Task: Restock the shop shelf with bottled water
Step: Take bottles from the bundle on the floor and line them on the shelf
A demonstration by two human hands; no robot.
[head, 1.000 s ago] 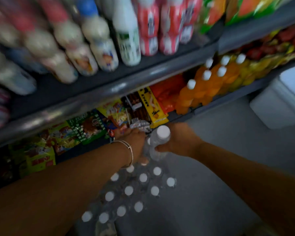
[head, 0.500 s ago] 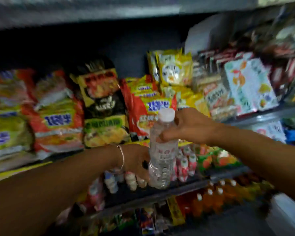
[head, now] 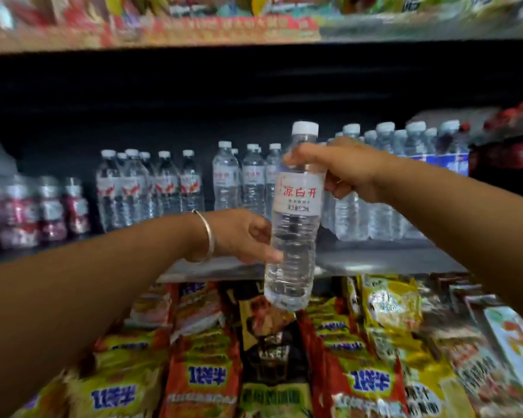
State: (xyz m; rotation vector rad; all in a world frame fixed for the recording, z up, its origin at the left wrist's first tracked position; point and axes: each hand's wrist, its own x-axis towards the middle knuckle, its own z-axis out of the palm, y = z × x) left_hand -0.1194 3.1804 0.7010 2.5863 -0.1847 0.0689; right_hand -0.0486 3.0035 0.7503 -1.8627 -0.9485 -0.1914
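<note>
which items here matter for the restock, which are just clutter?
Job: water bottle, held by right hand near the neck and left hand lower down; water bottles on the shelf; shelf.
Clutter: noodle packets; cola bottles; small red drinks.

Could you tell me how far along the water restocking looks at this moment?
Rows of water bottles already stand on the shelf. One bottle is in hand: the right hand grips its neck, the left hand steadies its body. It hasn't been set down yet.
</note>
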